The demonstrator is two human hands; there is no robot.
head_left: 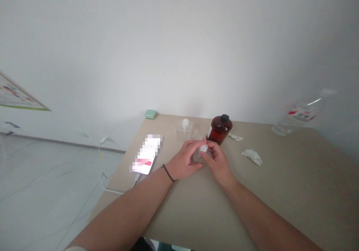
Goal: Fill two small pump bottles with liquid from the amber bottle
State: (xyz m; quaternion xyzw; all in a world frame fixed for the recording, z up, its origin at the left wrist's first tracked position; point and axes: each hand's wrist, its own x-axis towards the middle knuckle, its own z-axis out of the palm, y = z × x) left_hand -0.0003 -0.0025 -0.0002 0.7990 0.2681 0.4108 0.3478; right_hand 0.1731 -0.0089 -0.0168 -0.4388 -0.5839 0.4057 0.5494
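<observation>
Between my two hands stands a small clear bottle point(198, 157) with a whitish cap point(203, 148). My left hand point(187, 159) wraps round the bottle's left side. The fingers of my right hand point(217, 161) close on the cap, with the thumb against its near side. Just behind my right hand is a dark brown bottle point(219, 129) with a black cap, holding reddish-brown liquid. Behind my left hand stands a clear square container point(180, 130) with a white top piece point(185, 124). My fingers hide part of the small bottle.
On the tan table point(179, 210), a lit phone point(147, 154) on a white cable point(112, 191) lies left. A small green case point(150, 114) sits at the back left corner. Crumpled tissues point(252, 156) lie right, and a large clear plastic bottle point(300, 114) stands by the wall.
</observation>
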